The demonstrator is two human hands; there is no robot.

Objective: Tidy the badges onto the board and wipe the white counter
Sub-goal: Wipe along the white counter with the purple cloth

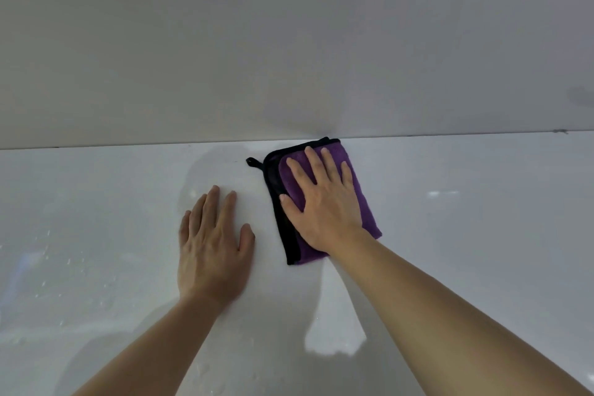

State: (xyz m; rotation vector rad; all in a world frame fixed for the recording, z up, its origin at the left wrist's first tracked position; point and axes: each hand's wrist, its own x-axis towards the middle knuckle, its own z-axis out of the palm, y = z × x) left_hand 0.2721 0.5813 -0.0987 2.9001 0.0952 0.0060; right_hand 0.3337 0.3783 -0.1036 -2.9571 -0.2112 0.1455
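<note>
A folded purple cloth (366, 206) with a black edge and a small black loop lies on the white counter (466, 235), its far end touching the back wall. My right hand (324, 202) lies flat on the cloth with straight, spread fingers and presses it down. My left hand (212, 244) rests flat on the bare counter just left of the cloth, fingers straight, holding nothing. No badges and no board are in view.
A plain pale wall (289, 42) rises from the counter's back edge. Small water droplets (64, 267) speckle the glossy counter at the left and near the front. A dark smudge (560, 131) marks the seam at the far right.
</note>
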